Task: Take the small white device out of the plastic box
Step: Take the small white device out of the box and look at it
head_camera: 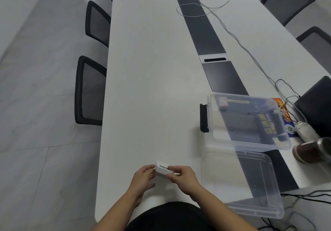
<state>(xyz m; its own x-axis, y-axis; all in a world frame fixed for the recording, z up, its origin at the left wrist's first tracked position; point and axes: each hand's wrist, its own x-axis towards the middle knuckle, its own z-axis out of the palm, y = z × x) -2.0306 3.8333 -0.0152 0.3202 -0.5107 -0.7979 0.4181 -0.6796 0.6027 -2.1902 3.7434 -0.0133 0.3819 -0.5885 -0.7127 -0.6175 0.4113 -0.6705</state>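
Note:
The small white device (162, 169) is a little white box held just above the white table, near its front edge. My left hand (143, 178) grips its left side and my right hand (182, 177) pinches its right side. The clear plastic box (211, 116) stands open to the right, well away from both hands, with a few small items still inside. Its clear lid (265, 200) lies flat on the table in front of the box.
A long white table (152, 87) has a dark centre strip (211, 38) with a cable port. White cables (238, 40) trail across the right side. A dark jar (311, 151), a black laptop (317, 105) and black cables sit far right. Black mesh chairs (89, 90) line the left edge.

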